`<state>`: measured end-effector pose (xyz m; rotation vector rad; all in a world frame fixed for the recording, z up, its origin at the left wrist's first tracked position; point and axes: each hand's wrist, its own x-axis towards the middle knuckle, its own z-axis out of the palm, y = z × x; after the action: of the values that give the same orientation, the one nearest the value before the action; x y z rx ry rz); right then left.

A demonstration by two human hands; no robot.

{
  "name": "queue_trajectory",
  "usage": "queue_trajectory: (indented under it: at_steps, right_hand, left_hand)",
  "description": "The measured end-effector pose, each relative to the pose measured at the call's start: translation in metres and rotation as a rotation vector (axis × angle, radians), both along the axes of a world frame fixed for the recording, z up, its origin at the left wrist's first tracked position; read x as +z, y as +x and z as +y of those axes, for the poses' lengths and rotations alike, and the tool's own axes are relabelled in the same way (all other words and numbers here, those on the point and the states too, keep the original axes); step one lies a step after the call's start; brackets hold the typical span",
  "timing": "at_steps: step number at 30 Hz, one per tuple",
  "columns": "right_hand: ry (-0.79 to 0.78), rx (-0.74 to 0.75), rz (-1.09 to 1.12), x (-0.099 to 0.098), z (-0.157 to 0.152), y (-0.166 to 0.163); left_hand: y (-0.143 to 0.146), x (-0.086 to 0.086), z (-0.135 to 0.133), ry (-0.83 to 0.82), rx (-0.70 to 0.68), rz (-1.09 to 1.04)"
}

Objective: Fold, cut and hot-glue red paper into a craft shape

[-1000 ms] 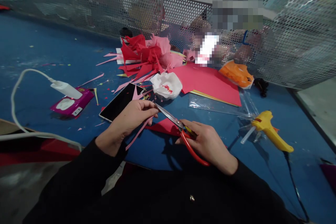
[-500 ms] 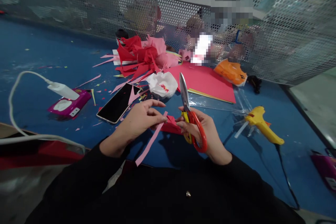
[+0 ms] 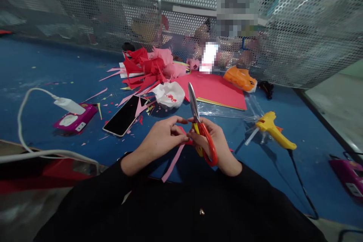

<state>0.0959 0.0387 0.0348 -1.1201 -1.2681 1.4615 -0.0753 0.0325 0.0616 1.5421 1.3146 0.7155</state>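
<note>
My left hand pinches a narrow pink paper strip, whose loose end hangs toward my body. In my right hand is a pair of scissors with red and yellow handles, blades closed and pointing up and away from me. The fingertips of both hands meet around a red folded paper, mostly hidden behind my fingers. Just beyond my hands sits a crumpled white paper cup-like piece with small red scraps in it.
Red and pink paper cuttings lie at the back beside red sheets. A phone and a purple power socket are on the left. On the right are a yellow glue gun and an orange packet. A perforated metal screen stands behind.
My left hand has moved right, so the fingertips of both hands now meet. The pink strip has swung to the right, and more of the red paper is covered. The view has shifted slightly.
</note>
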Motion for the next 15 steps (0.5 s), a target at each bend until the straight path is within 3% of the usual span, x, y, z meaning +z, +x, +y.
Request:
queue_trajectory:
  at_steps: [2, 5, 7, 10, 15]
  right_hand:
    - [-0.021, -0.023, 0.023, 0.003, 0.001, 0.003]
    - [-0.048, -0.079, 0.043, 0.01, 0.001, 0.01]
    - [-0.052, -0.105, 0.046, 0.013, 0.001, 0.014]
    - [-0.04, -0.105, 0.047, 0.013, 0.001, 0.018]
    - [-0.055, -0.093, 0.055, 0.01, 0.002, 0.02]
  left_hand:
    - [-0.005, 0.003, 0.006, 0.148, 0.062, 0.125]
    - [-0.019, 0.01, 0.025, 0.572, 0.263, 0.495]
    - [-0.027, 0.014, 0.042, 0.729, 0.231, 0.721]
    - [-0.033, 0.013, 0.066, 0.669, 0.055, 0.875]
    - [-0.035, -0.001, 0.079, 0.616, -0.078, 0.826]
